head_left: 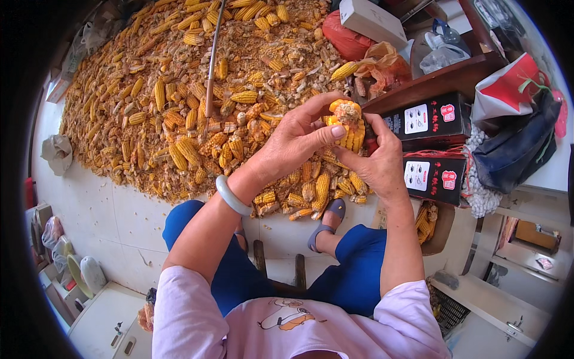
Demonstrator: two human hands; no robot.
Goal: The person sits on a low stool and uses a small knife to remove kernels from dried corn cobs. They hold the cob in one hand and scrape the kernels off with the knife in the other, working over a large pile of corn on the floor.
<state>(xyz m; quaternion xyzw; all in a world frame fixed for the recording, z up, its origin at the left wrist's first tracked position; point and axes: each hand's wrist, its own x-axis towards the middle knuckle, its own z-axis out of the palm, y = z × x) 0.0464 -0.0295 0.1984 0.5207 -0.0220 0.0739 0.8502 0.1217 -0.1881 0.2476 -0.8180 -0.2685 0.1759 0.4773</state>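
Between both my hands is an ear of dried yellow corn (pixel 350 134), its tip up toward the camera and part of the cob bare of kernels. My left hand (pixel 298 134), with a pale bangle (pixel 232 197) on the wrist, grips it from the left, thumb lying across the near side. On the other side my right hand (pixel 379 157) holds it with thumb and fingers. The far side of the ear is hidden. Below the hands spreads a large heap of corn ears, bare cobs and loose kernels (pixel 148 112) on the tiled floor.
A metal rod with a brown handle (pixel 210 96) lies over the heap. On the right are black printed boxes (pixel 435 179), a dark bag (pixel 515 139) and a cardboard box holding corn (pixel 441 229). A red bag (pixel 345 36) and white box (pixel 372 20) stand farther back. Wooden stool legs (pixel 300 269) show between my knees.
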